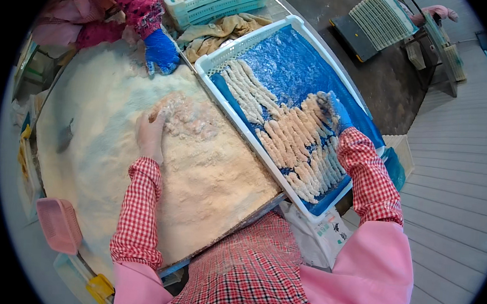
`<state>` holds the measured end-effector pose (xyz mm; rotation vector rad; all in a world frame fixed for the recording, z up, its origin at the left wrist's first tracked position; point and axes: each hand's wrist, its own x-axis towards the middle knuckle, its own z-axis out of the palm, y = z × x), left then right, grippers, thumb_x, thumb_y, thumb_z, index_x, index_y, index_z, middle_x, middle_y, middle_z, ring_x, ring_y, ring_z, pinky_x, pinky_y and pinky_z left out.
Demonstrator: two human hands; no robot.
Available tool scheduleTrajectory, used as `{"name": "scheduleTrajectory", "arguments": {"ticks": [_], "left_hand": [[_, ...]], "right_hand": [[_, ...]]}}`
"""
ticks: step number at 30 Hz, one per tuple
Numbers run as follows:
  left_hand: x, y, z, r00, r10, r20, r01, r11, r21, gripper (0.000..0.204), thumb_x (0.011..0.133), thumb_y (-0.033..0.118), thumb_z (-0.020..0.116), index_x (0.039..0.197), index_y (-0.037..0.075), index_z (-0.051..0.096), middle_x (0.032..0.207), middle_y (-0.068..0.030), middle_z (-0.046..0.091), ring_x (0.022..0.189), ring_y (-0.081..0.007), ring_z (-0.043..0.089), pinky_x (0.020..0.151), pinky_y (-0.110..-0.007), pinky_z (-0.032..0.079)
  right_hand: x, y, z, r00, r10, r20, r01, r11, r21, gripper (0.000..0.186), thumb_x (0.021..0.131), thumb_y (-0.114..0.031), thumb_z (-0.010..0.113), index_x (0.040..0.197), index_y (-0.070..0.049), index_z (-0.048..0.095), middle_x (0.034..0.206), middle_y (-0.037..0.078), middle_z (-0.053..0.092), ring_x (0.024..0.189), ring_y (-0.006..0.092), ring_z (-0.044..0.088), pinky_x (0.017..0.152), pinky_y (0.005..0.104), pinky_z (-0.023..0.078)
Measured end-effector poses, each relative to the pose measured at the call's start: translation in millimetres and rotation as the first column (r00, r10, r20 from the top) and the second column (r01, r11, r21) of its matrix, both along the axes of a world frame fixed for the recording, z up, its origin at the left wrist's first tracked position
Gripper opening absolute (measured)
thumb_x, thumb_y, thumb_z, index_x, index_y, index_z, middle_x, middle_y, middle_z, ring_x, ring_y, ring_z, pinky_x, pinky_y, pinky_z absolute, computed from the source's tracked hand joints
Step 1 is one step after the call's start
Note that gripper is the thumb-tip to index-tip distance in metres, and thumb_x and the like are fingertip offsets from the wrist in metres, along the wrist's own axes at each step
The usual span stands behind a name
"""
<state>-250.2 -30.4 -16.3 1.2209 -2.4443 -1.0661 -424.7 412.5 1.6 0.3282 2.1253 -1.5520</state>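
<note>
My right hand [339, 114], in a blue glove, is closed at the right side of the white tray [338, 63]. Its crumb-dusted fingers are on a coated strip [312, 106] at the end of a row. Several rows of coated strips [286, 138] lie on the tray's blue liner [286, 51]. On the heap of pale coating crumbs [98, 160], my left hand [151, 135], in a pale glove, has its thumb and fingers curled in at a cluster of wet, pinkish strips [190, 118]. Its fingertips are partly hidden, so what they grip is unclear.
A co-worker's blue-gloved hand [161, 52] rests at the heap's far edge. Beyond the tray are a crumpled cloth [223, 33] and stacked turquoise crates [224, 9]. A pink basket [59, 225] and a yellow scoop [99, 288] are at near left. More trays [382, 21] stand at far right.
</note>
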Motion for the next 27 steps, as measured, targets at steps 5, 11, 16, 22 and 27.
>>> {"name": "scheduleTrajectory", "arguments": {"ticks": [5, 11, 16, 22, 27], "left_hand": [[-5.7, -41.4, -42.7, 0.980, -0.199, -0.018, 0.199, 0.980, 0.002, 0.027, 0.088, 0.020, 0.057, 0.104, -0.002, 0.060, 0.089, -0.0117, 0.064, 0.079, -0.0219, 0.058, 0.073, -0.034, 0.046], [42.0, -26.1, -12.8, 0.930, -0.172, -0.326, 0.207, 0.975, 0.077, 0.023, 0.087, 0.024, 0.062, 0.099, 0.004, 0.063, 0.087, -0.0159, 0.064, 0.079, -0.0258, 0.060, 0.074, -0.035, 0.047], [147.7, 5.8, 16.8, 0.826, -0.480, 0.295, 0.539, 0.826, -0.166, 0.027, 0.083, 0.033, 0.066, 0.098, 0.011, 0.066, 0.076, -0.0129, 0.066, 0.070, -0.0323, 0.063, 0.066, -0.040, 0.050], [189.8, -0.2, 28.9, 0.829, -0.287, 0.480, 0.302, 0.952, 0.047, 0.032, 0.085, 0.038, 0.062, 0.104, 0.013, 0.066, 0.081, -0.0122, 0.067, 0.076, -0.0324, 0.064, 0.068, -0.040, 0.051], [183.9, 38.0, -42.6, 0.925, -0.338, 0.175, 0.381, 0.828, -0.411, 0.046, 0.085, 0.034, 0.062, 0.123, 0.009, 0.058, 0.110, -0.0165, 0.061, 0.101, -0.0320, 0.059, 0.086, -0.038, 0.048]], "right_hand": [[-8.0, 29.2, 8.4, 0.987, 0.161, -0.024, -0.157, 0.981, 0.117, 0.067, 0.098, -0.057, 0.028, 0.133, -0.005, 0.051, 0.134, 0.015, 0.053, 0.125, 0.0273, 0.048, 0.110, 0.0428, 0.031], [3.7, 59.3, -0.6, 0.988, 0.119, -0.100, -0.076, 0.931, 0.357, 0.051, 0.100, -0.045, 0.038, 0.128, -0.006, 0.058, 0.108, 0.009, 0.066, 0.091, 0.0179, 0.062, 0.077, 0.0339, 0.048], [81.1, -67.9, 16.8, 0.900, 0.311, -0.305, -0.306, 0.950, 0.063, 0.036, 0.097, -0.021, 0.054, 0.130, -0.006, 0.056, 0.112, 0.011, 0.064, 0.097, 0.0168, 0.060, 0.079, 0.0312, 0.049], [199.0, -197.3, -32.7, 0.490, 0.700, -0.520, -0.618, 0.699, 0.358, 0.054, 0.093, -0.027, 0.058, 0.139, -0.003, 0.043, 0.125, 0.021, 0.055, 0.117, 0.0342, 0.053, 0.098, 0.0404, 0.042], [243.8, -273.0, -57.1, 0.567, 0.634, -0.526, -0.666, 0.728, 0.159, 0.055, 0.090, -0.025, 0.060, 0.139, -0.007, 0.043, 0.132, 0.020, 0.050, 0.122, 0.0348, 0.048, 0.100, 0.0413, 0.042]]}}
